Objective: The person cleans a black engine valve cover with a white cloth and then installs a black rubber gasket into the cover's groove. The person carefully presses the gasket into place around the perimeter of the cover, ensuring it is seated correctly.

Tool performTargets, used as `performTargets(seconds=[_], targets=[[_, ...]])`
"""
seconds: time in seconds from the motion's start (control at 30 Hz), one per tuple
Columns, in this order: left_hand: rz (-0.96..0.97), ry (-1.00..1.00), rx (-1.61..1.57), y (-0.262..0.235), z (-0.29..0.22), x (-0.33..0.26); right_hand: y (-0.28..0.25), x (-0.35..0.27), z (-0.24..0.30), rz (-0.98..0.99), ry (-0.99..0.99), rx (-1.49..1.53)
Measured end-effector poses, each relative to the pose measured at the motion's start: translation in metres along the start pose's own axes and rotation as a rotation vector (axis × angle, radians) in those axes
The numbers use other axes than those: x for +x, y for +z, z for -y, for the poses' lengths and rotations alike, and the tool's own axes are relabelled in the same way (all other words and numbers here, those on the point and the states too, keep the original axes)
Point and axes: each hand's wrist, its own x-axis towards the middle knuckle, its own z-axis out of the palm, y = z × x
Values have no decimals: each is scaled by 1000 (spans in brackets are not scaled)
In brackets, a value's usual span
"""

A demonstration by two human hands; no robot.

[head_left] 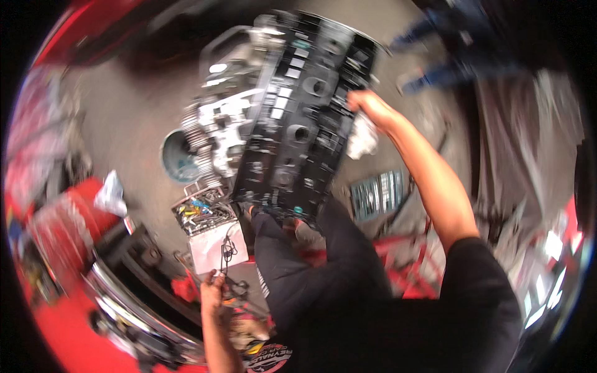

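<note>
A long black engine valve cover (303,118) with round openings down its middle slants across the upper centre, blurred by motion. My right hand (372,110) is closed at its right edge, the arm stretched out. Just under that hand shows a white rag (362,138); whether the hand touches it I cannot tell. My left hand (212,291) is low at the left, its fingers drawn together beside a dark cord (229,248). What those fingers hold, if anything, is too blurred to name.
Silver engine parts (233,118) adjoin the cover's left side, near a grey-green bucket (177,158). An open toolbox (202,214) full of tools lies by my feet. A socket tray (377,194) is to the right. At the far right, another person's blue-trousered legs (429,81) show.
</note>
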Motion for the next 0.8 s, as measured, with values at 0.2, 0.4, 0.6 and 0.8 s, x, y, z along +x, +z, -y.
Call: performTargets(seconds=[0.2, 0.4, 0.6, 0.8], targets=[[47, 122, 302, 25, -18, -11, 65, -67, -41, -81, -194, 168], [104, 150, 558, 46, -66, -8, 170, -212, -154, -426, -48, 1143], [277, 280, 831, 36, -92, 34, 224, -339, -266, -901, 152, 1496], [427, 566, 1265, 14, -77, 100, 213, -470, -243, -1471, -120, 1530]])
